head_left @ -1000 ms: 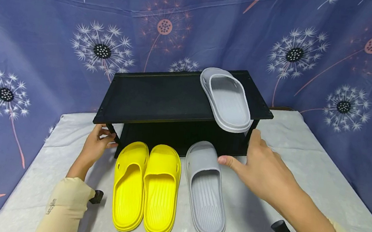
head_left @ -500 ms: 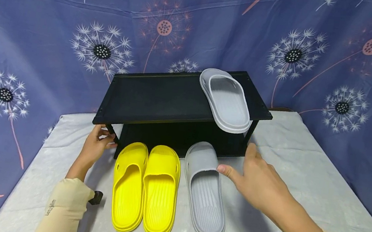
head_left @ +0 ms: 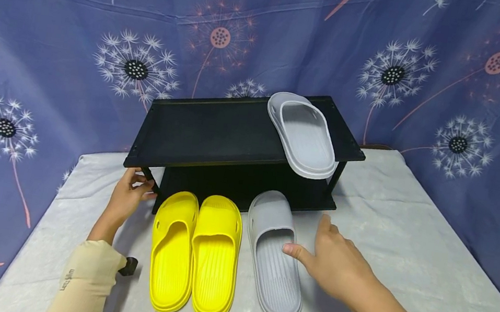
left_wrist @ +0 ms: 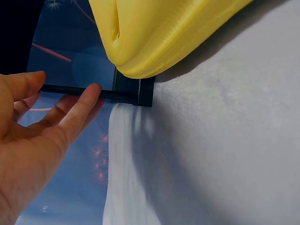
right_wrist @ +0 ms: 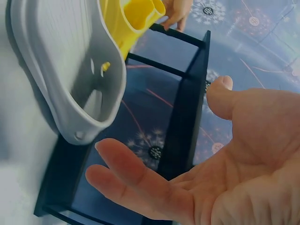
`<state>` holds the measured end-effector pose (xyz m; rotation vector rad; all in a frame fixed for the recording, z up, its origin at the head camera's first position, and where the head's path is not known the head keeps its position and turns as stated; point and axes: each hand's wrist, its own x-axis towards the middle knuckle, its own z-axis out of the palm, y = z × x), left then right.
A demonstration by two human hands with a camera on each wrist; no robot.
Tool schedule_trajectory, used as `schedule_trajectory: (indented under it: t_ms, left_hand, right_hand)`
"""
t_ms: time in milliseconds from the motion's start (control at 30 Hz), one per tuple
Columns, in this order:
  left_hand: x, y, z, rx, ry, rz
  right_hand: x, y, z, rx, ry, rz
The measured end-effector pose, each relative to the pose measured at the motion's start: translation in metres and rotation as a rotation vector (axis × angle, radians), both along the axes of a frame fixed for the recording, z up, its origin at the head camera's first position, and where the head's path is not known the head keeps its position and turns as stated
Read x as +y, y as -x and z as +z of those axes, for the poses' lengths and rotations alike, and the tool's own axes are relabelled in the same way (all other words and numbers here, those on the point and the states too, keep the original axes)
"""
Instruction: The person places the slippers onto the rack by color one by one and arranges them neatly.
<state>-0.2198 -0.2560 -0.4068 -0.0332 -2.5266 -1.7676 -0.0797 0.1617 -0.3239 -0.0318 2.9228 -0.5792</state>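
A black two-tier shoe rack (head_left: 215,130) stands at the back. My left hand (head_left: 126,197) holds its front left leg, fingers and thumb about the thin post (left_wrist: 119,96) in the left wrist view. One grey slipper (head_left: 310,143) lies on the top shelf at the right, its near end past the front edge. A second grey slipper (head_left: 279,273) is on the cloth before the rack. Over that slipper's right side hovers my right hand (head_left: 340,263), holding nothing, thumb and fingers spread apart. Two yellow slippers (head_left: 171,267) sit side by side to the left.
White cloth (head_left: 393,222) covers the table. A blue curtain with dandelion print (head_left: 266,31) hangs close behind the rack and along the right side. The yellow slippers' far ends stand right against the rack's lower front edge.
My right hand has drawn back from the rack's front right leg, toward me and slightly left, over the near grey slipper. The left hand, rack and slippers have stayed put.
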Motion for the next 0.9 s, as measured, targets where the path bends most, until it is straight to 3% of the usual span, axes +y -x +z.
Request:
schedule_trajectory:
  t_ms: [500,900]
  left_hand:
    - [0.000,-0.002,0.001,-0.003,-0.003,0.000]
    - [0.000,-0.001,0.000,0.009,0.004,-0.005]
  right_hand:
    - [-0.007,-0.010,-0.022,-0.036,-0.006,-0.009]
    - [-0.011,-0.011,-0.030,-0.072,-0.030,-0.025]
